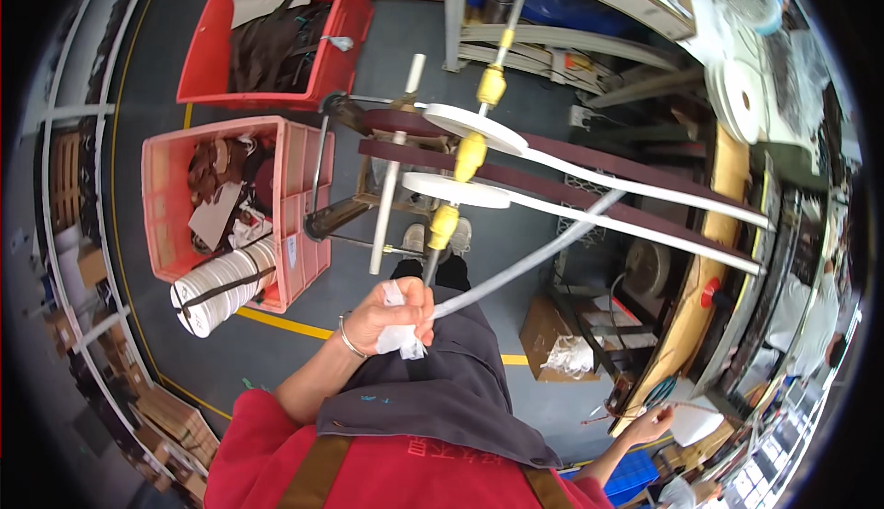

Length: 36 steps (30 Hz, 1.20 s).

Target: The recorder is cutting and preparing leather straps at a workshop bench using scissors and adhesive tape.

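Note:
My left hand (391, 316) is closed round a crumpled white tissue-like wad (401, 340), just below the near end of a metal rod (432, 268). A grey tube (539, 256) slants up to the right from beside this fist; whether the hand touches it I cannot tell. Yellow fittings (471, 156) and two white reels (456, 190) sit on the rod, with white strips (635, 228) and dark maroon strips (552, 187) running right. At the lower right my right hand (649, 424) reaches to the bench end, fingers together; what they pinch is too small to make out.
On the left stand a red bin (357, 40) with dark scraps and a pink bin (308, 178) with brown scraps. White rolls (226, 286) lean there. A cardboard box (543, 339) sits under the wooden bench edge (677, 352). A person (815, 325) is at the far right.

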Tool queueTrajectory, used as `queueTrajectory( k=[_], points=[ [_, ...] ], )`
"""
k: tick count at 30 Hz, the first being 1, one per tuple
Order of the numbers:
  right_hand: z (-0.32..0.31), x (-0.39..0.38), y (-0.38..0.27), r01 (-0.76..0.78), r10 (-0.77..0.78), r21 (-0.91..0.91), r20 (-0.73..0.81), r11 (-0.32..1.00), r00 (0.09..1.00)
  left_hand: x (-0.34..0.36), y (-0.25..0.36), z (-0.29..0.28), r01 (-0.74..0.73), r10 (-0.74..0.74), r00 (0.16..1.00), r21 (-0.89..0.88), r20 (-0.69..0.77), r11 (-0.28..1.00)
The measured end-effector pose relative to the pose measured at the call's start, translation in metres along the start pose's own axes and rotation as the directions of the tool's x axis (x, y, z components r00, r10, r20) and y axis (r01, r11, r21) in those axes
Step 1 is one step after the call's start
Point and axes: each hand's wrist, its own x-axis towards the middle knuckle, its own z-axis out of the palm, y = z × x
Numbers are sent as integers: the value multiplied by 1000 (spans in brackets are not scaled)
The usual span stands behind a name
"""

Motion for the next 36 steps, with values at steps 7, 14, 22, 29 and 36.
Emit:
queueTrajectory(
  k=[7,14,22,29,36],
  points=[
    [87,-120,-211,190,-589,569,686,800,427,-3,6,-7,-40,44,998,-92,41,995],
    [226,-193,-386,473,-923,792,320,385,216,-4,13,-12,-47,56,992,-89,109,995],
    [280,-202,-510,607,-868,621,349,496,353,-9,15,-37,-77,85,991,-79,102,994],
    [296,-204,-525,634,-798,550,571,544,190,-10,22,-44,-25,42,990,-123,132,992],
    [294,-205,-532,651,-696,455,699,608,162,-11,25,-51,-29,43,995,-138,95,990]
  ],
)
